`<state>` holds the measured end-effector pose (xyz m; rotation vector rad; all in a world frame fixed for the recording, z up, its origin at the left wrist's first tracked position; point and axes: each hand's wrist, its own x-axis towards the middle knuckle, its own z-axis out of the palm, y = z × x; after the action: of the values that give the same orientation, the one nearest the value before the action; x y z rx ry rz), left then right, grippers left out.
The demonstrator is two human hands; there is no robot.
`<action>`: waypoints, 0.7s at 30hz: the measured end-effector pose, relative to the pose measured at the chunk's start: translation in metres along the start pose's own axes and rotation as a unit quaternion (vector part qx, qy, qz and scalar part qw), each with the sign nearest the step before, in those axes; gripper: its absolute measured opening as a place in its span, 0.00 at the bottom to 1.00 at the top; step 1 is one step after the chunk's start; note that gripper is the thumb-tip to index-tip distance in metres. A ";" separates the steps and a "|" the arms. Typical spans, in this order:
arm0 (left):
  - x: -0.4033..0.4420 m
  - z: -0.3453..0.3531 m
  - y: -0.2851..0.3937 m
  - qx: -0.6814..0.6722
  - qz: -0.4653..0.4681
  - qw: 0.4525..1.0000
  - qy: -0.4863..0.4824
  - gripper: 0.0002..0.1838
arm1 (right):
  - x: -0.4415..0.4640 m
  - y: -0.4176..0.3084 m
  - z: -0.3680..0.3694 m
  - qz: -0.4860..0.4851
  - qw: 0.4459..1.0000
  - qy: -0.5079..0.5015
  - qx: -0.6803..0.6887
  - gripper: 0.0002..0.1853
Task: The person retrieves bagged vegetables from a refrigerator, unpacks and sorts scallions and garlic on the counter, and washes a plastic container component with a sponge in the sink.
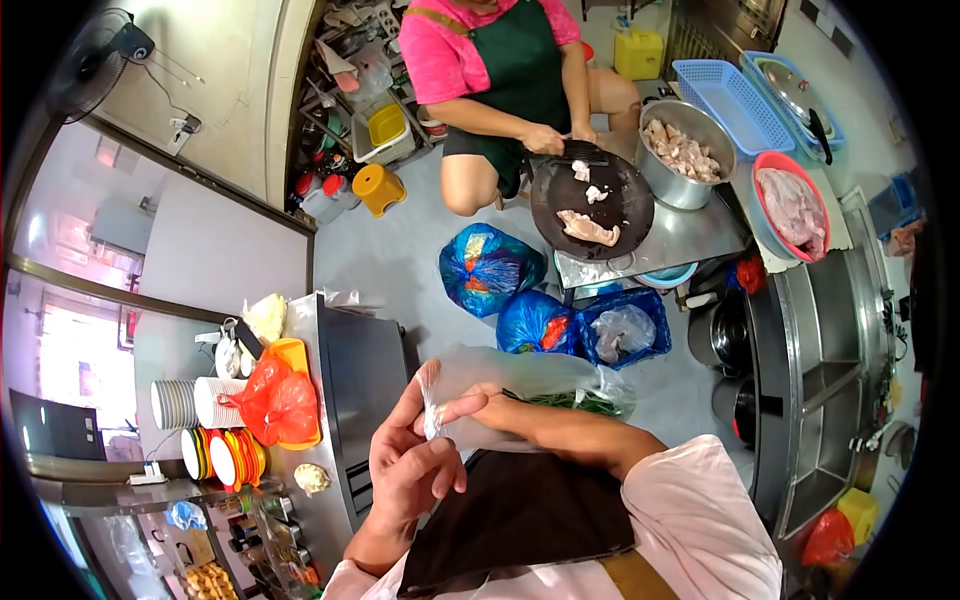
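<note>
A clear plastic bag stretches in front of me, with long green vegetables showing at its right end. My left hand pinches the gathered, twisted end of this bag between its fingers. From the right, my forearm reaches across the bag, and my right hand is at the film close to the left one. Plastic and the left fingers cover most of the right fingers, so their grip does not show.
Ahead, a person sits holding a cleaver by a round black board with meat pieces. A pot of meat stands alongside. Blue bags sit on the floor. A metal counter with stacked plates is at left, sinks at right.
</note>
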<state>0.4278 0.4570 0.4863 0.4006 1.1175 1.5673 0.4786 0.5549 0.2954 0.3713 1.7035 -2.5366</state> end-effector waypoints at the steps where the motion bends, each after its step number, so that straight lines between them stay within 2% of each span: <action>1: 0.002 -0.001 -0.001 -0.003 -0.002 1.000 0.000 0.43 | 0.000 0.001 -0.001 -0.001 1.000 0.001 -0.003 0.26; 6: 0.005 -0.001 -0.004 0.012 -0.021 1.000 -0.008 0.42 | -0.003 0.004 -0.001 -0.004 1.000 0.004 -0.016 0.27; 10: 0.006 -0.007 -0.001 -0.025 -0.029 0.999 -0.009 0.42 | -0.002 0.007 -0.009 -0.005 1.000 0.009 -0.027 0.27; 21: 0.004 -0.006 0.008 -0.037 -0.013 0.999 -0.035 0.45 | -0.008 0.033 -0.040 -0.002 0.993 0.046 -0.107 0.29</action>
<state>0.4177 0.4588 0.4883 0.3862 1.0049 1.5551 0.4987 0.5780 0.2526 0.4771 1.9852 -2.3420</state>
